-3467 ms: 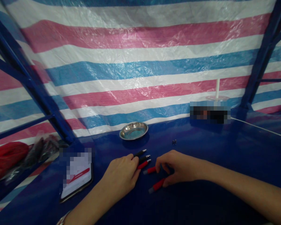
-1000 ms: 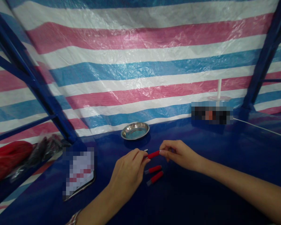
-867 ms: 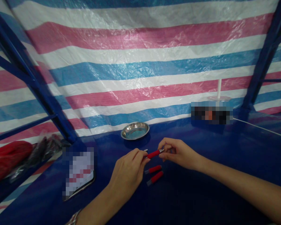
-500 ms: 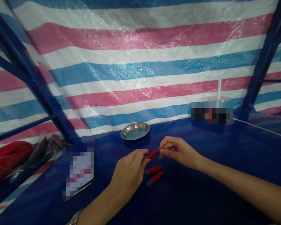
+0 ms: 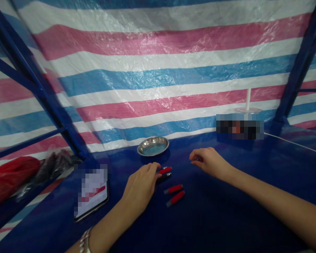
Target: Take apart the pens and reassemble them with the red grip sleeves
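Rear portions of the red pen (image 5: 165,170) and black pen (image 5: 163,177) are covered by the left of the two hands (image 5: 143,182). The small dark piece at the fingertips of the right hand (image 5: 210,162) is mostly concealed and too small to identify. Pixelation obscures the object beside the white rod (image 5: 248,99) and much of the phone (image 5: 94,209). Both forearms, the bracelet (image 5: 86,240) and the red bundle (image 5: 14,179) are truncated by the frame edges.

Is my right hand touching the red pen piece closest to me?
Apart. The head view shows a stretch of blue table between the right hand and that red pen piece.
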Available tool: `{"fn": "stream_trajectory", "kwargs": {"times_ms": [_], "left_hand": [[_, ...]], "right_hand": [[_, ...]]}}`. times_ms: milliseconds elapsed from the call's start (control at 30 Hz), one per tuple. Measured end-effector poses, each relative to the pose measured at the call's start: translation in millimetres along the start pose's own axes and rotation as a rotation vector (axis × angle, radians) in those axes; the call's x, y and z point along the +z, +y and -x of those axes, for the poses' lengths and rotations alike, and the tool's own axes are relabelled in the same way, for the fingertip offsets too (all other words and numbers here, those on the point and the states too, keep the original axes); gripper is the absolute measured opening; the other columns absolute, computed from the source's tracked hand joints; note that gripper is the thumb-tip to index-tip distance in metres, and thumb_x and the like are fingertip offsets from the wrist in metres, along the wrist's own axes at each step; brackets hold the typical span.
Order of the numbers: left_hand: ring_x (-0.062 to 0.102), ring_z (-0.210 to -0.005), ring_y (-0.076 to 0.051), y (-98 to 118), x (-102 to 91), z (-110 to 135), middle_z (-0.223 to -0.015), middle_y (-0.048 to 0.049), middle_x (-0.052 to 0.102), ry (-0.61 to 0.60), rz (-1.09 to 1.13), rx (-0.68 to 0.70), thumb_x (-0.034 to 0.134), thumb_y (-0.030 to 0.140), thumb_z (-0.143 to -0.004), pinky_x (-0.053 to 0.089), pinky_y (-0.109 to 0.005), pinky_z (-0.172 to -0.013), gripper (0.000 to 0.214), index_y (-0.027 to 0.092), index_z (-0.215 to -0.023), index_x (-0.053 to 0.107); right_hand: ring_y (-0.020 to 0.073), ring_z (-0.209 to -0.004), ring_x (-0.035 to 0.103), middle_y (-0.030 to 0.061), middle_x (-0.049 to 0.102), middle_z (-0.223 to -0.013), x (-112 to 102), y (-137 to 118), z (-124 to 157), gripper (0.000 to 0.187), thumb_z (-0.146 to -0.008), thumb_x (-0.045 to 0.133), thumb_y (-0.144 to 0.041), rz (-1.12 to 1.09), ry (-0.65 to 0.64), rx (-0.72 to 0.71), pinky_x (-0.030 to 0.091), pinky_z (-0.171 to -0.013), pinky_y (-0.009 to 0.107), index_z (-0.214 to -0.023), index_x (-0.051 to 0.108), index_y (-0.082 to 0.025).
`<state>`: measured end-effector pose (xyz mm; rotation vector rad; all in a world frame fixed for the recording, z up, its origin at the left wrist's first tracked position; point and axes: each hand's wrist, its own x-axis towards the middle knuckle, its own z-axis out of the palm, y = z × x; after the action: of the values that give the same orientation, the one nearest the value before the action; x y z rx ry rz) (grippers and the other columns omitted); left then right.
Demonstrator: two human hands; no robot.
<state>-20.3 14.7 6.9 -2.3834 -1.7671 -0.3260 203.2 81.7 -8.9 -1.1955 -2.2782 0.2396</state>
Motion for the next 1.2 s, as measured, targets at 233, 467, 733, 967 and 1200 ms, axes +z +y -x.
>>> {"fn": "stream_trajectory", "kwargs": {"times_ms": [233, 467, 733, 967, 1200], "left_hand": [[0.054, -0.079, -0.016, 7, -3.2, 1, -0.085, -0.0026, 0.057, -0.105, -0.034, 0.101, 0.04, 0.021, -0.086, 0.042, -0.026, -0.065, 0.013, 0.017, -0.09, 0.052], [0.054, -0.078, -0.017, 9, -2.3, 4, -0.084, -0.0028, 0.057, -0.133, -0.024, 0.193, 0.041, 0.021, -0.085, 0.042, -0.027, -0.065, 0.013, 0.017, -0.088, 0.053], [0.054, -0.079, -0.017, 12, -4.2, 3, -0.085, -0.0034, 0.056, -0.165, -0.051, 0.183, 0.041, 0.017, -0.085, 0.043, -0.028, -0.068, 0.014, 0.017, -0.088, 0.054], [0.054, -0.079, -0.016, 3, -1.6, 2, -0.09, -0.0034, 0.052, -0.112, -0.078, 0.073, 0.042, 0.016, -0.083, 0.043, -0.026, -0.068, 0.014, 0.018, -0.094, 0.05], [0.055, -0.076, -0.018, 1, -2.5, 2, -0.087, -0.0037, 0.052, -0.169, -0.141, 0.024, 0.045, 0.019, -0.081, 0.043, -0.028, -0.063, 0.012, 0.018, -0.091, 0.051]], "right_hand": [[0.0142, -0.07, 0.059, 0.0027, 0.065, -0.076, -3, 9, -3, 0.016, -0.074, 0.049, -0.012, 0.076, -0.024, -0.006, 0.04, -0.064, 0.022, -0.08, 0.063, -0.017], [0.0201, -0.085, 0.048, 0.0072, 0.058, -0.087, 3, 22, -4, 0.012, -0.077, 0.051, -0.021, 0.282, -0.016, -0.056, 0.036, -0.07, 0.031, -0.081, 0.061, -0.019], [0.0222, -0.089, 0.044, 0.0063, 0.053, -0.089, 16, 22, -1, 0.01, -0.076, 0.051, -0.017, 0.344, -0.081, -0.067, 0.032, -0.066, 0.032, -0.079, 0.06, -0.021], [0.0219, -0.09, 0.044, 0.0065, 0.053, -0.089, 16, 23, 0, 0.012, -0.075, 0.051, -0.014, 0.357, -0.08, -0.065, 0.031, -0.065, 0.031, -0.08, 0.059, -0.021], [0.0226, -0.09, 0.044, 0.0066, 0.053, -0.09, 16, 23, 0, 0.011, -0.076, 0.051, -0.017, 0.362, -0.072, -0.055, 0.032, -0.066, 0.032, -0.084, 0.057, -0.021]]}}
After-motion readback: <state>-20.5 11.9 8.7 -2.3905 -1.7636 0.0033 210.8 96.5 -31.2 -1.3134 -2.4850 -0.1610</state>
